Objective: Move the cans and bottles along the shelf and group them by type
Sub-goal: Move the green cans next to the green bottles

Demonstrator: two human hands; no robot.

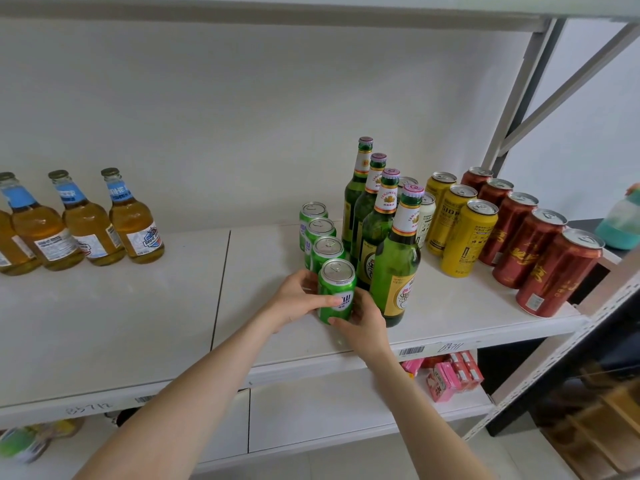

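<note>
Both bare forearms reach forward and meet at the front green can. The left hand grips its left side, thumb laid across its front. The right hand holds its lower right side, fingers curled.

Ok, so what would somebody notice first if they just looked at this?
Probably the left hand and right hand holding the front green can near the front edge of the shelf. Right beside it stands a row of tall green bottles, with yellow cans and red cans lined up further right.

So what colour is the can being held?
The can is green with a silver top; head view.
</note>
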